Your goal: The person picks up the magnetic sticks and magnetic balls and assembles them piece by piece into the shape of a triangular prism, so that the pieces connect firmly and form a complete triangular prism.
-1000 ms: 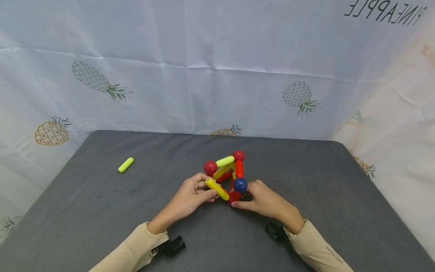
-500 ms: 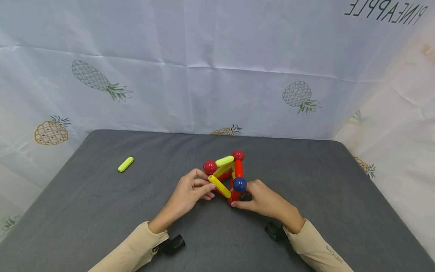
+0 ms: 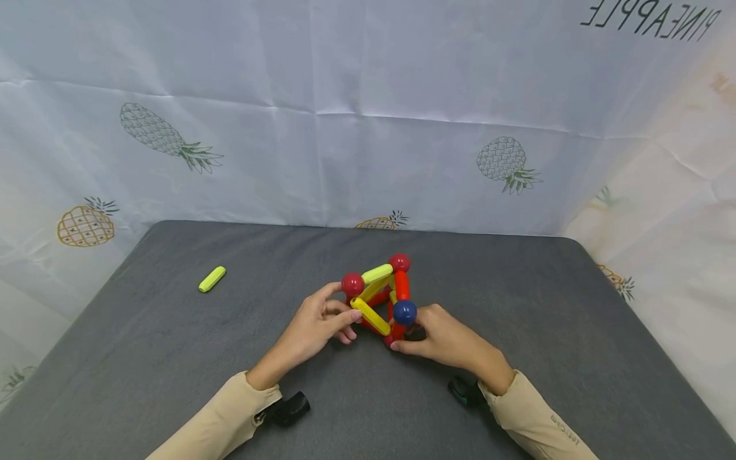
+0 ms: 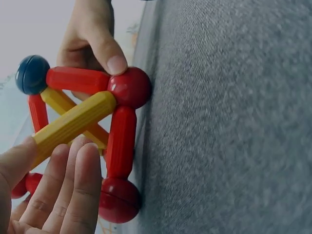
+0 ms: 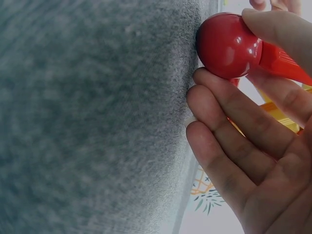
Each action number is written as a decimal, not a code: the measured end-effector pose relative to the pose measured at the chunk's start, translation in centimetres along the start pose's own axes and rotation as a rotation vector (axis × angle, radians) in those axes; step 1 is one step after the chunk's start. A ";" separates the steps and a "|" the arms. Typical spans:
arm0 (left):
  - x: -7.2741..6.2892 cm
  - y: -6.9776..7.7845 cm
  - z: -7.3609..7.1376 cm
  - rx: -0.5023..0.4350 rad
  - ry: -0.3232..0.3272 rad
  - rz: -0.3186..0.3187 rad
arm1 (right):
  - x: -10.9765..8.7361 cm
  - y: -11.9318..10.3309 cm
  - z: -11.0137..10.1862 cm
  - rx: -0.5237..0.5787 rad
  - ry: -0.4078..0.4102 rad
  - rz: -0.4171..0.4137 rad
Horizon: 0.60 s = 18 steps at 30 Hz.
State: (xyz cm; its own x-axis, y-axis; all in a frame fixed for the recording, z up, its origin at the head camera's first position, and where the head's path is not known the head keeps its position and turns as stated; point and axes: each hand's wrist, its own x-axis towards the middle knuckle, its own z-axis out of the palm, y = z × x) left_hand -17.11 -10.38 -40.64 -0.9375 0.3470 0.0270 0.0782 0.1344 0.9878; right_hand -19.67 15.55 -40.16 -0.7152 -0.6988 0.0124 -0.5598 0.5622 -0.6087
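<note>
A frame of magnetic rods and balls stands on the grey table, with a blue ball [image 3: 405, 312] at its upper right corner and a red ball [image 3: 352, 284] at its upper left. My left hand [image 3: 313, 326] pinches a yellow magnetic rod [image 4: 73, 124] that slants across the near face; its index finger reaches that upper left red ball. One end of the yellow rod meets the lower front red ball [image 4: 129, 87]. My right hand [image 3: 445, 338] grips this lower ball, thumb on one side and fingers around it. Parts of the frame behind the hands are hidden.
A loose yellow-green rod [image 3: 212, 279] lies on the grey table [image 3: 517, 281] at the left. Behind the table hangs a white curtain [image 3: 345, 115] with pineapple prints. A black wrist device [image 3: 291, 409] sits below the left cuff, another [image 3: 464, 391] by the right.
The left hand has moved slightly up and left, turning the yellow rod's free end toward the upper left red ball. Its index finger now touches that ball. The right hand stays put.
</note>
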 end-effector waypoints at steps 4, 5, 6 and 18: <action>0.0 0.1 -0.1 0.038 0.025 -0.004 | 0.0 0.0 0.0 0.000 0.002 -0.005; 0.0 0.1 -0.1 0.044 0.031 -0.003 | 0.0 0.0 0.0 0.000 0.002 -0.005; -0.1 0.1 -0.1 0.050 0.036 -0.003 | 0.0 0.0 0.0 0.000 0.002 -0.005; -0.1 0.6 -0.6 0.143 0.069 -0.022 | 0.0 0.1 0.1 -0.012 0.001 -0.004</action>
State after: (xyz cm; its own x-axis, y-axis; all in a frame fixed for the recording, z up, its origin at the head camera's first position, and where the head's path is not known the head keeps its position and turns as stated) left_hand -17.13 -10.90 -40.00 -0.9602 0.2784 0.0211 0.1005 0.2741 0.9564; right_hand -19.69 15.59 -40.26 -0.7137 -0.7003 0.0156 -0.5675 0.5649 -0.5990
